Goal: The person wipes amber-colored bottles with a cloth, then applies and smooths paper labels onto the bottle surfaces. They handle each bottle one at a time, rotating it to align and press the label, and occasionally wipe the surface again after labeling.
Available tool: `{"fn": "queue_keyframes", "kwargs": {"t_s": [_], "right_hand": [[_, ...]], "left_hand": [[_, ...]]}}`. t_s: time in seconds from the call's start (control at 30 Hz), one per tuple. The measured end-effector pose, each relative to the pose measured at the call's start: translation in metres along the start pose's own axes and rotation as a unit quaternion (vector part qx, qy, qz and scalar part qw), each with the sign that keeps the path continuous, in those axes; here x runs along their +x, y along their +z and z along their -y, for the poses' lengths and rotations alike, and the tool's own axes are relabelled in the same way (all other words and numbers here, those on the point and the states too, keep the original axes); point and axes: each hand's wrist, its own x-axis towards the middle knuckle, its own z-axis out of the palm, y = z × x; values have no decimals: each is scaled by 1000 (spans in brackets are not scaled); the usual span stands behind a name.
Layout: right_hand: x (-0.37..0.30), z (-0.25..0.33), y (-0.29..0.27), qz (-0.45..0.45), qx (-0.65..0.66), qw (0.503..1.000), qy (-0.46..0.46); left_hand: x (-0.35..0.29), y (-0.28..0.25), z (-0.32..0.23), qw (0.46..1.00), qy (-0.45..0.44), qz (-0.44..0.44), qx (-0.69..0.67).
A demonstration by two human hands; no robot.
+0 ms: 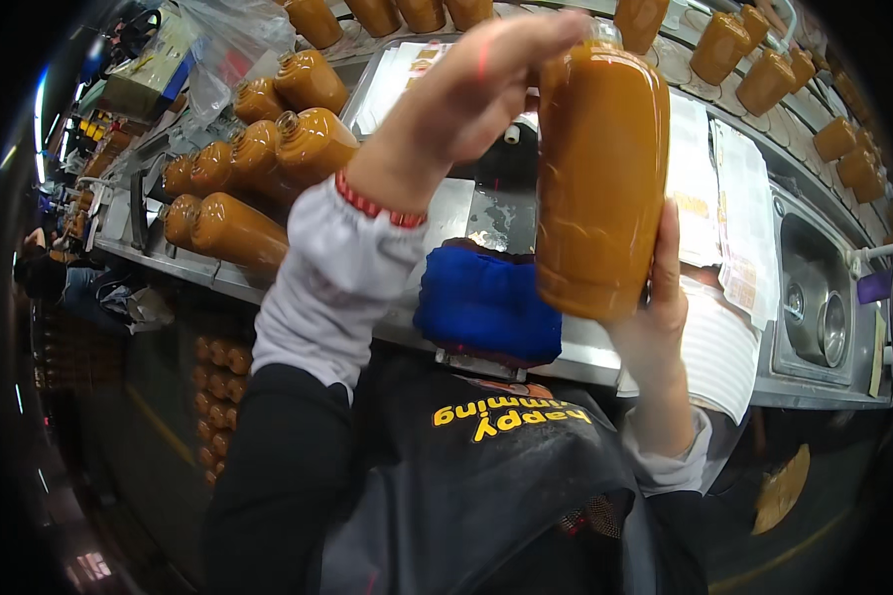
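A tall, glossy, orange-brown figure-shaped bottle (603, 183) with a clear neck stands nearly upright in front of me, lifted above the bench. My right hand (665, 297) grips its lower part from the right and below, fingers partly hidden behind it. My left hand (466, 94) reaches up from the left with its fingers stretched out at the bottle's neck and shoulder; some fingers are slightly blurred and partly behind the bottle. Below the bottle, a blue padded cloth cushion (491, 307) sits at the bench's near edge.
Several similar bottles (313, 144) lie along the left side. More bottles (719, 50) stand on the far conveyor (685, 84). Printed white sheets (744, 213) and a folded white towel (714, 347) lie at right, beside a steel sink (814, 268). Clear plastic (223, 59) hangs at back left.
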Motion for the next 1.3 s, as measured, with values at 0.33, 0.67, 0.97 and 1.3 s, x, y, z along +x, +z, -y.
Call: {"fn": "queue_keyframes", "kwargs": {"t_s": [0.33,0.67,0.97,1.3], "right_hand": [[-30,17,25,189,-141,969,66],[-16,6,34,234,-173,955,49],[171,-109,-6,175,-373,909,-61],[311,-273,55,212,-551,801,98]], "left_hand": [[-117,17,60,965,-116,-183,-149],[-103,2,60,965,-134,-218,-58],[-120,-24,79,978,-108,-180,19],[-130,-26,91,979,-118,-164,-2]]}}
